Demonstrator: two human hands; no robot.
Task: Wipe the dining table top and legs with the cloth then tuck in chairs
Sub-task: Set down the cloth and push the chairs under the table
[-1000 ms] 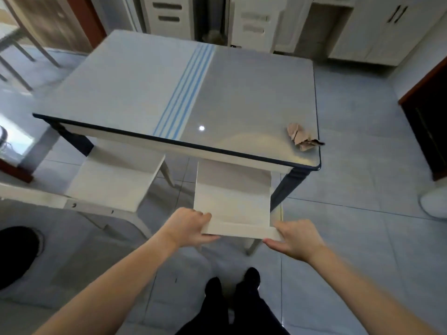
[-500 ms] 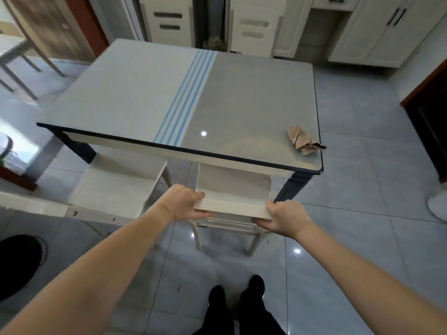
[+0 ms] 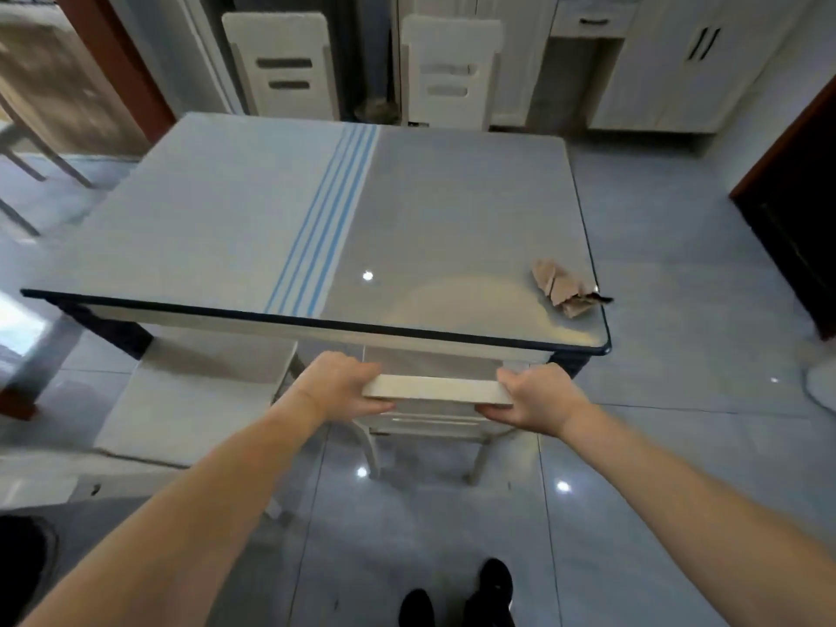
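Note:
The grey dining table (image 3: 226, 228) with blue stripes stands in front of me. A crumpled tan cloth (image 3: 565, 289) lies near its right front corner. A white chair (image 3: 434, 391) sits at the near edge with its seat almost fully under the top. My left hand (image 3: 337, 386) grips the left end of its backrest top, and my right hand (image 3: 536, 398) grips the right end. A second white chair (image 3: 190, 400) stands to the left, pulled out, with most of its seat showing.
Two more white chairs (image 3: 285, 70) (image 3: 448, 70) stand at the far side of the table. White cabinets (image 3: 678, 61) line the back wall. A dark doorway (image 3: 800, 210) is at the right. My feet (image 3: 457, 599) are on the glossy tiled floor.
Both hands have pushed the chair forward, so its seat has slid under the table. I have stepped closer to the table.

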